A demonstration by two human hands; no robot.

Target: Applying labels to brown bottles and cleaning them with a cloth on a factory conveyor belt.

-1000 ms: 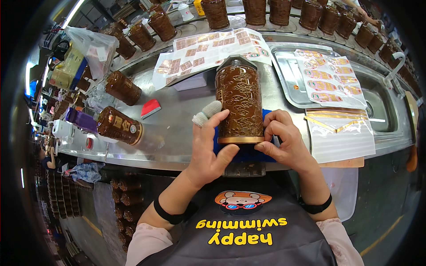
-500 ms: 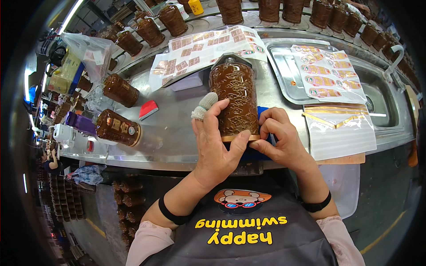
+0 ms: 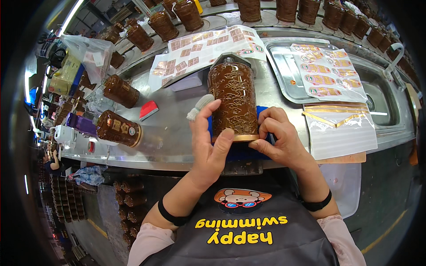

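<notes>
**Hands on a brown patterned bottle at a steel counter**

Bottle [image 3: 234, 99] of dark brown colour with a raised gold pattern lies on a blue pad [image 3: 242, 150] at the near edge of the steel counter [image 3: 177, 133], its gold-rimmed base toward the person and its cap end pointing away. The cap end is hard to make out, because the picture bends there. Most of the blue pad is hidden under the bottle and the two hands.

The left hand [image 3: 208, 146] is clamped on the left side of the bottle, thumb pressed at the base rim, fingers stretched up along the wall; one fingertip wears a white cover. The right hand [image 3: 277, 139] touches the right lower corner of the bottle with bent fingers. Whether it really grips or only presses, I cannot tell.

Left of the hands, two similar brown bottles [image 3: 119, 128] lie on their sides, and a small red piece [image 3: 148, 109] lies between them and the held one. A metal tray [image 3: 288, 75] on the right holds sheets of stickers [image 3: 328, 73]; other label sheets [image 3: 199, 48] are spread beyond the bottle. A row of brown bottles [image 3: 248, 9] stands along the far edge, partly cut off by the rim. A clear plastic bag [image 3: 86, 53] sits at far left, its contents unclear
</notes>
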